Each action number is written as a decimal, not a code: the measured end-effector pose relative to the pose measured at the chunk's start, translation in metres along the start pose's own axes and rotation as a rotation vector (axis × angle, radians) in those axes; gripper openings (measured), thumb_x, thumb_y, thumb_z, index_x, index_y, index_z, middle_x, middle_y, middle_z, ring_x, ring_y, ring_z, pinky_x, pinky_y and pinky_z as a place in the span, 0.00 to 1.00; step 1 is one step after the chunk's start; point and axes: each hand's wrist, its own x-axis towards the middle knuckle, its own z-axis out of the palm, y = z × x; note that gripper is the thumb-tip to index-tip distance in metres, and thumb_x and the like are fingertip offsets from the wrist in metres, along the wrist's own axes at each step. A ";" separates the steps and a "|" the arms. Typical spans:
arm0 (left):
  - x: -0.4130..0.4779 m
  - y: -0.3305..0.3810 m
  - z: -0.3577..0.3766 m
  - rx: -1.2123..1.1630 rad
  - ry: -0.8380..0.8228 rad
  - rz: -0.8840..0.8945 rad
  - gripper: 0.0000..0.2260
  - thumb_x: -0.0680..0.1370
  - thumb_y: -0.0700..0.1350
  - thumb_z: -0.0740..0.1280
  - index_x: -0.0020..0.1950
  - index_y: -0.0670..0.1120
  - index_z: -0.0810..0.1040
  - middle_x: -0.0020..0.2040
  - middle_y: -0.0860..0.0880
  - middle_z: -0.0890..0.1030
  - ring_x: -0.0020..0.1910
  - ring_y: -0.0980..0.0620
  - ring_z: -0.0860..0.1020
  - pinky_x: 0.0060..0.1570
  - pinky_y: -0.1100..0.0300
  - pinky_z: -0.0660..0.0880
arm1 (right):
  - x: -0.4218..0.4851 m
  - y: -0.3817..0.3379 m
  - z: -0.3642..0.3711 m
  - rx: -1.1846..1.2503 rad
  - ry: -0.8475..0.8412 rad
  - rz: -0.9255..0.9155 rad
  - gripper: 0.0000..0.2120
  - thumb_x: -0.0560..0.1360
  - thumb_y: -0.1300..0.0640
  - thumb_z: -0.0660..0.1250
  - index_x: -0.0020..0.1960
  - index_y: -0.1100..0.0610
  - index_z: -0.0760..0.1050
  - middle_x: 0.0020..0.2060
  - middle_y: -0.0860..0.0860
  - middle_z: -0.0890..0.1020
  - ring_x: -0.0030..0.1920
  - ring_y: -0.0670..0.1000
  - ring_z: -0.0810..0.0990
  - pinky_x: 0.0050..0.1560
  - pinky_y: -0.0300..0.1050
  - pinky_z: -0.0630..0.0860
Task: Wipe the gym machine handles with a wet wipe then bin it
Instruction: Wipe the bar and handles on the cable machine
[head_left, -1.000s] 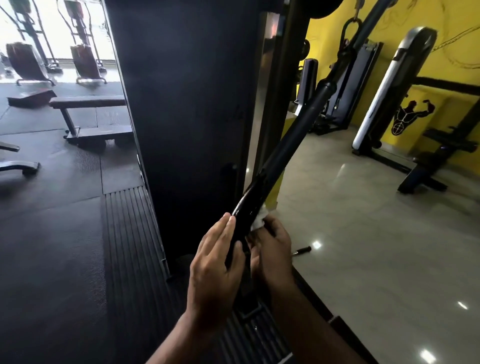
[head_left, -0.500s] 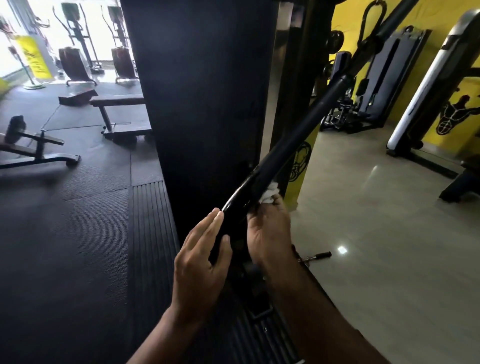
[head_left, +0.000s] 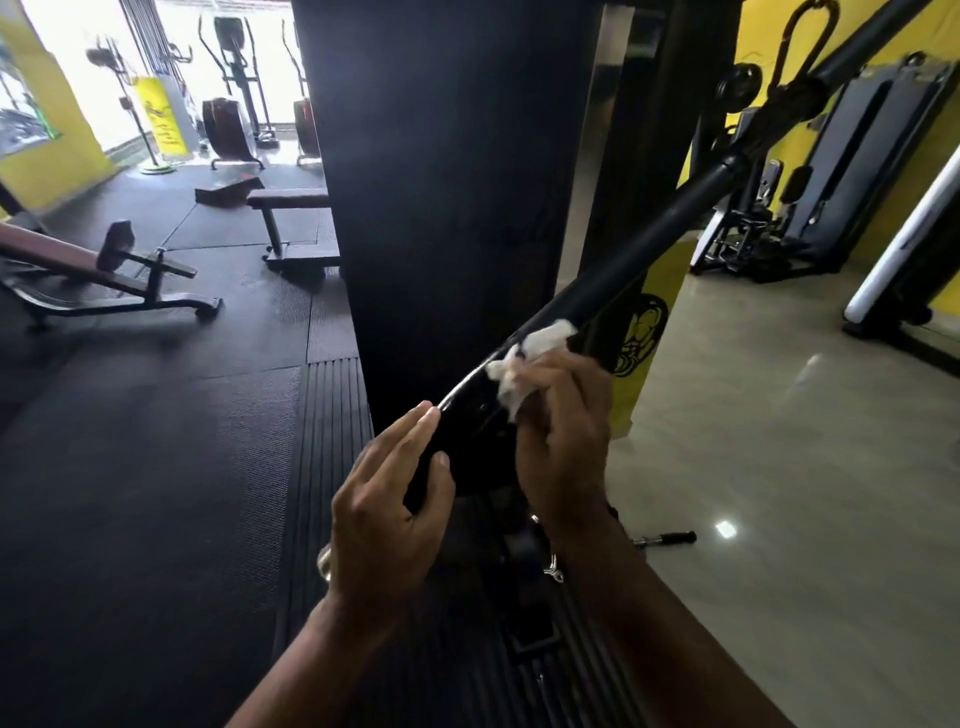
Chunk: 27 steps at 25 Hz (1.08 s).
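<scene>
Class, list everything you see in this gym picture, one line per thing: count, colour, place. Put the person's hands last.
bar handle: one, black, slanting from centre to upper right
wet wipe: one, white, crumpled against the bar handle
machine column: one, black, centre, behind the bar handle
flat bench: one, dark, left of the machine column
incline bench: one, brown pad on black frame, far left
cross trainers: at least two, dark, by the bright windows at the back
rubber mats: several, black, floor on the left
tiled floor: one, beige, right
pin: one, black and silver, lying on the tiled floor
left hand: one, straight fingers resting against the bar handle's lower end
right hand: one, holds the wet wipe against the bar handle
</scene>
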 end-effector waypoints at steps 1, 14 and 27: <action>0.002 -0.001 0.000 -0.001 0.001 0.006 0.16 0.78 0.44 0.65 0.62 0.39 0.80 0.62 0.48 0.80 0.62 0.56 0.78 0.62 0.64 0.73 | 0.002 0.001 -0.001 -0.028 -0.049 -0.083 0.07 0.79 0.61 0.65 0.56 0.58 0.78 0.53 0.54 0.78 0.56 0.53 0.73 0.58 0.49 0.74; 0.033 -0.029 -0.007 -0.010 -0.045 0.056 0.16 0.77 0.44 0.65 0.63 0.39 0.80 0.63 0.50 0.78 0.63 0.57 0.76 0.64 0.70 0.68 | 0.072 -0.009 -0.003 -0.291 -0.570 -0.230 0.13 0.78 0.54 0.63 0.60 0.57 0.79 0.59 0.52 0.76 0.61 0.52 0.70 0.67 0.41 0.65; 0.055 -0.046 0.006 -0.027 -0.118 0.066 0.17 0.77 0.43 0.67 0.65 0.41 0.79 0.64 0.48 0.79 0.64 0.54 0.76 0.64 0.63 0.72 | 0.181 -0.027 0.031 -0.546 -1.316 0.008 0.11 0.78 0.59 0.60 0.54 0.50 0.79 0.47 0.48 0.81 0.47 0.49 0.79 0.52 0.51 0.78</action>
